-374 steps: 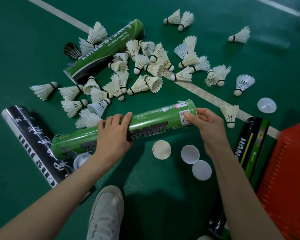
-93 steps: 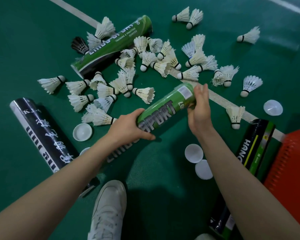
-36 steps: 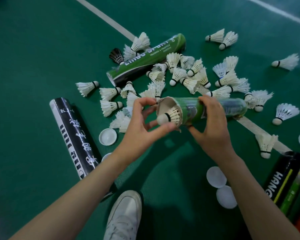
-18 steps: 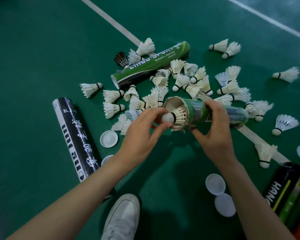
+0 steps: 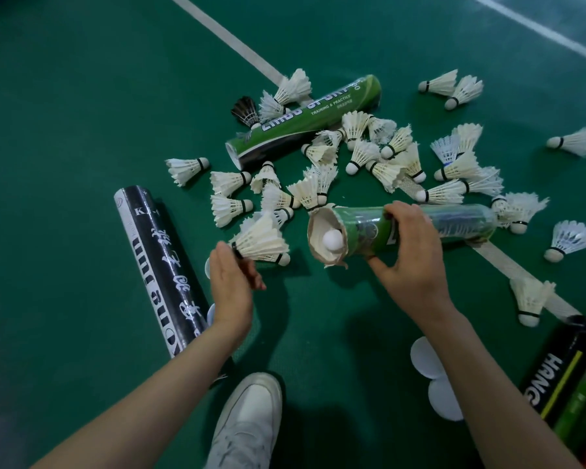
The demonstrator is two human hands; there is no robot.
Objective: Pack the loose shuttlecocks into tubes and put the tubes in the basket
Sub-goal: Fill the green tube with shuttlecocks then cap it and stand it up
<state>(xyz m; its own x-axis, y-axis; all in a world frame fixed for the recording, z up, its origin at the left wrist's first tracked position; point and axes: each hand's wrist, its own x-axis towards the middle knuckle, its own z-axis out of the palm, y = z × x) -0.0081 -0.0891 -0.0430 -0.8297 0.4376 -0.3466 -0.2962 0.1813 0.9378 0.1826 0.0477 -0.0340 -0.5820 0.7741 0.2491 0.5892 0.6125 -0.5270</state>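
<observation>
One more shuttle (image 5: 332,239) now sits cork-out in the mouth of the tube (image 5: 369,228), which the right hand (image 5: 410,262) grips round its middle. The left hand (image 5: 232,282) has dropped to a loose shuttle (image 5: 261,240) on the floor. Whether it pinches it I cannot tell, but packing looks set to continue.

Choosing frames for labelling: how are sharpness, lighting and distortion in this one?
Head view: mostly sharp, though the left hand is slightly smeared; sheen washes out print on the green cardboard tube in the right hand; soft shadow on the green court floor beneath the arms; left corners darken.
</observation>
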